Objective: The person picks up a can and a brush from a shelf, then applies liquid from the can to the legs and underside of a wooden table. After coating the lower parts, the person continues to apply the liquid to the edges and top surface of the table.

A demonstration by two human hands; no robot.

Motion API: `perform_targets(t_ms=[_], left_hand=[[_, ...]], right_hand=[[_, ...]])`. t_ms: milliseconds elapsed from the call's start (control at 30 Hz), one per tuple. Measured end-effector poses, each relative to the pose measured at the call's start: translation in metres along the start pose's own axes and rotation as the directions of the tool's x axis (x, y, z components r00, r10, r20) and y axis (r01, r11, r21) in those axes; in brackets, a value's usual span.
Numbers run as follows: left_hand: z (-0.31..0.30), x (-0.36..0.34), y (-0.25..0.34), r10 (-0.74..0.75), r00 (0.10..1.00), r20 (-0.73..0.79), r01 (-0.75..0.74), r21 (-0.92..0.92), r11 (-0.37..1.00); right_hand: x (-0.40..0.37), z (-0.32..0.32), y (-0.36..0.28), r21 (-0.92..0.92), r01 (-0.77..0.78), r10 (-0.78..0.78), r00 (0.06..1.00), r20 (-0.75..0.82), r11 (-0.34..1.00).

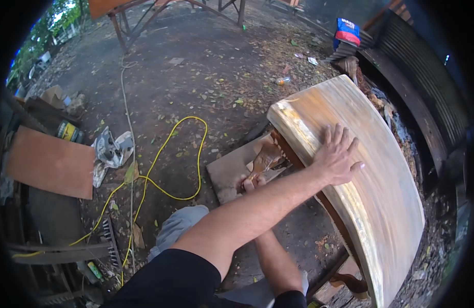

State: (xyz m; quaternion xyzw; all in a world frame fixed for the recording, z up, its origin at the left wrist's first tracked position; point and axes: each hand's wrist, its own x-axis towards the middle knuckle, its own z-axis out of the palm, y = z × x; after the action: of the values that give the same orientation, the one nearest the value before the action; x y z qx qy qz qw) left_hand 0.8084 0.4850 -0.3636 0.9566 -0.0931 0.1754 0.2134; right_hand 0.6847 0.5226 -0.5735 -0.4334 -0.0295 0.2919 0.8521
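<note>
A thick, pale wooden slab (370,149) with a rough, light edge stands on my right. My left hand (339,156) lies flat on its top, fingers spread, my left arm crossing over the right one. Below the slab's near edge, my right hand (253,181) is closed at the narrow lower end of a brown, glossy, curved wooden piece (268,156). My left forearm partly covers that hand, so what its fingers grip cannot be made out. Beneath it lies a flat, dusty board (226,172). Another curved brown wooden piece (351,284) shows under the slab's lower end.
A yellow cord (200,159) loops across the leaf-strewn ground beside a pale rope (128,102). On the left are a brown board (51,161), a crumpled plastic bag (111,149) and a can (68,131). A blue and red bag (347,33) stands by corrugated sheets (427,77).
</note>
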Motion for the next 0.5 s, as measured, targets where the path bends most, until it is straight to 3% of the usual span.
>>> perform_targets(t_ms=[67, 200, 300, 500], left_hand=[[0.001, 0.001, -0.003, 0.017, 1.0, -0.006, -0.017, -0.016, 1.0], [-0.001, 0.001, -0.006, 0.042, 0.999, -0.021, -0.043, -0.032, 0.999], [-0.008, -0.001, -0.009, 0.053, 0.998, -0.015, -0.054, -0.078, 0.995], [0.003, -0.001, -0.009, 0.058, 0.995, -0.082, -0.07, -0.153, 0.986]], right_hand=[[0.021, 0.046, -0.003, -0.328, 0.227, -0.286, 0.947, -0.146, 0.917], [0.049, 0.074, 0.011, -0.177, 0.177, -0.234, 0.889, -0.393, 0.968], [0.045, 0.076, 0.038, 0.021, 0.165, -0.134, 0.864, -0.485, 0.986], [0.075, 0.029, 0.078, -0.214, 0.111, -0.191, 0.897, -0.399, 0.97]])
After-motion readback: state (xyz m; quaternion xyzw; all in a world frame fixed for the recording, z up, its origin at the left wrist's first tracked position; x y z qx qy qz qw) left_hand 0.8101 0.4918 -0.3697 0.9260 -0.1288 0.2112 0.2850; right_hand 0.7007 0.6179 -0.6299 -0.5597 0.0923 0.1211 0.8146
